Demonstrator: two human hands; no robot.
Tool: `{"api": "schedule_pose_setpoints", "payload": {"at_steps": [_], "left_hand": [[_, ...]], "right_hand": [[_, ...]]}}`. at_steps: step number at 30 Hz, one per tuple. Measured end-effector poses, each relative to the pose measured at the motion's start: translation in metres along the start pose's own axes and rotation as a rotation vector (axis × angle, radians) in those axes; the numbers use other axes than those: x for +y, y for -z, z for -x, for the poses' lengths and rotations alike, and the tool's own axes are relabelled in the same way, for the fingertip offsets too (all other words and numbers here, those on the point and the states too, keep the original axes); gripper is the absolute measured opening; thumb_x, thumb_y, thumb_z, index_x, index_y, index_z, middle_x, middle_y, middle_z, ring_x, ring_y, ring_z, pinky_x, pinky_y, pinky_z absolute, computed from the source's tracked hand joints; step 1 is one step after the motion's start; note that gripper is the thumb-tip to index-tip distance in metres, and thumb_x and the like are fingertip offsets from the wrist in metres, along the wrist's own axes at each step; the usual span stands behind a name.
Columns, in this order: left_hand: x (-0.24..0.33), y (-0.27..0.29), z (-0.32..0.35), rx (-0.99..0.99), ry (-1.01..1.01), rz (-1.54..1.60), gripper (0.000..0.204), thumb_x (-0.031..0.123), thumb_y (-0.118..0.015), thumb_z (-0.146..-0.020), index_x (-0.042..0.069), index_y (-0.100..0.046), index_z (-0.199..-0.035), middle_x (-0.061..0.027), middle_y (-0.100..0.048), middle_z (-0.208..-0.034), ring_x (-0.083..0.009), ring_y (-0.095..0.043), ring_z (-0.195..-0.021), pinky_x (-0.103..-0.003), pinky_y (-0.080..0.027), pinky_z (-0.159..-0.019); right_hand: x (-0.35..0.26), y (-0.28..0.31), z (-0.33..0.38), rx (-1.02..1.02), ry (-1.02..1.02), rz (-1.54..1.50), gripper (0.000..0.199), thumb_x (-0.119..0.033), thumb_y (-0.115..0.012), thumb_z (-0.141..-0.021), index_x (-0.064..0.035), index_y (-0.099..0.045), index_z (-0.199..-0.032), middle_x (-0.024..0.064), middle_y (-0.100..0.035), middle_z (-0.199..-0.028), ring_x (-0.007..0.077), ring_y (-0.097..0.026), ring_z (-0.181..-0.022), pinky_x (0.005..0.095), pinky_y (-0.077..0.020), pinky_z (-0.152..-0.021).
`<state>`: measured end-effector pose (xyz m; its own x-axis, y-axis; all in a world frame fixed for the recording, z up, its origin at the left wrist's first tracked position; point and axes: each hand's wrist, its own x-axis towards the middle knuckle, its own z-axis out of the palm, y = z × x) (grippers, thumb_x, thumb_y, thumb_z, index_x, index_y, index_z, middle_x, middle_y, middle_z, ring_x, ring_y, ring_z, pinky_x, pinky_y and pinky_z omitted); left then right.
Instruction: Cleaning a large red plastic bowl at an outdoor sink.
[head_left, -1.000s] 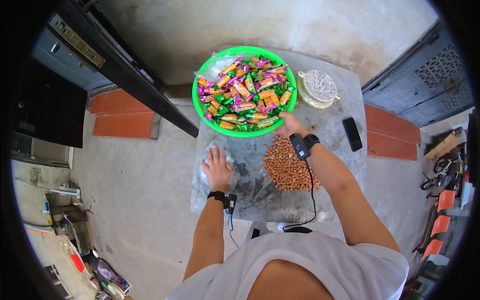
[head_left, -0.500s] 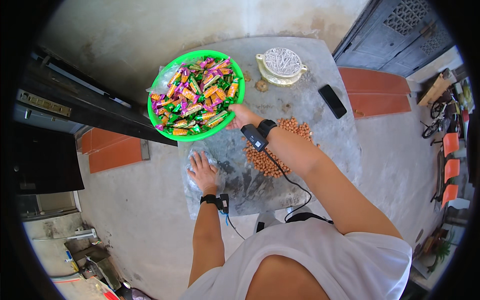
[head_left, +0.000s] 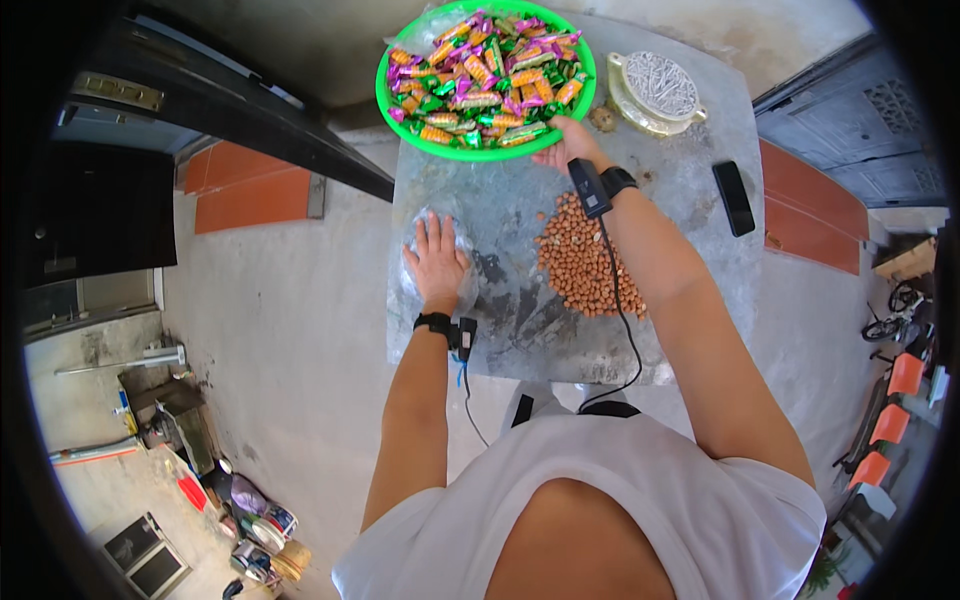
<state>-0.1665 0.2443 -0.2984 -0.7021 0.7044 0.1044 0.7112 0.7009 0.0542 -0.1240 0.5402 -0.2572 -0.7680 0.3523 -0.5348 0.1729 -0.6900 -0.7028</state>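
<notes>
Two bare hands work over a small grey table (head_left: 690,200), seen from straight above. Nearest the body, the left hand (head_left: 436,262) lies flat with fingers spread, palm down on a clear plastic bag (head_left: 412,285) at the table's left edge; it presses the bag rather than gripping it. A dark band sits on that wrist, with a small device and a cable hanging beside it.

Just right of that hand, in the middle of the tabletop, is a loose heap of peanuts (head_left: 580,262) (brown-skinned, spread straight on the surface). The right forearm crosses above this heap.

Farther out, the right hand (head_left: 568,143) reaches to the near rim of a round green tray (head_left: 484,155) heaped with wrapped candies (head_left: 485,75) in purple, orange and green. Its fingers touch the rim among the nearest candies; whether they are closed on one cannot be told. This wrist also wears a dark band and device, with a cable trailing back along the arm.

Right of the tray stands a pale lidded dish (head_left: 655,92) with a patterned top. A dark phone (head_left: 734,197) lies near the table's right edge, well apart from both hands.
</notes>
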Motion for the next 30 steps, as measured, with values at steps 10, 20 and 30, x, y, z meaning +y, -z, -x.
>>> {"api": "schedule_pose_setpoints", "payload": {"at_steps": [10,20,30], "left_hand": [[-0.008,-0.012,-0.001,-0.048,0.017,-0.131,0.059,0.023,-0.042,-0.074,0.019,-0.029,-0.132,-0.0039,-0.019,-0.141,-0.023,-0.017,-0.129,-0.052,-0.018,-0.097],[0.001,-0.006,-0.008,-0.044,-0.004,-0.135,0.058,0.021,-0.04,-0.075,0.017,-0.029,-0.131,-0.0033,-0.019,-0.141,-0.0226,-0.017,-0.129,-0.054,-0.018,-0.097],[0.011,-0.011,-0.005,-0.053,0.015,-0.137,0.057,0.018,-0.038,-0.076,0.016,-0.027,-0.132,-0.0027,-0.017,-0.141,-0.0215,-0.015,-0.13,-0.052,-0.018,-0.099]], "right_hand": [[0.013,-0.015,-0.009,-0.089,-0.028,-0.051,0.034,-0.024,-0.045,-0.078,-0.0078,-0.047,-0.107,0.0111,-0.058,-0.095,0.0276,-0.056,-0.081,0.0453,-0.0445,-0.073],[0.008,-0.017,0.019,0.032,-0.035,-0.099,0.023,-0.022,-0.044,-0.078,-0.0052,-0.051,-0.091,0.0099,-0.06,-0.076,0.0224,-0.057,-0.06,0.0371,-0.048,-0.058],[-0.086,-0.018,0.119,-0.125,0.081,-0.091,0.024,-0.023,-0.039,-0.08,-0.0049,-0.049,-0.092,0.0117,-0.059,-0.076,0.024,-0.056,-0.06,0.037,-0.0477,-0.057]]}}
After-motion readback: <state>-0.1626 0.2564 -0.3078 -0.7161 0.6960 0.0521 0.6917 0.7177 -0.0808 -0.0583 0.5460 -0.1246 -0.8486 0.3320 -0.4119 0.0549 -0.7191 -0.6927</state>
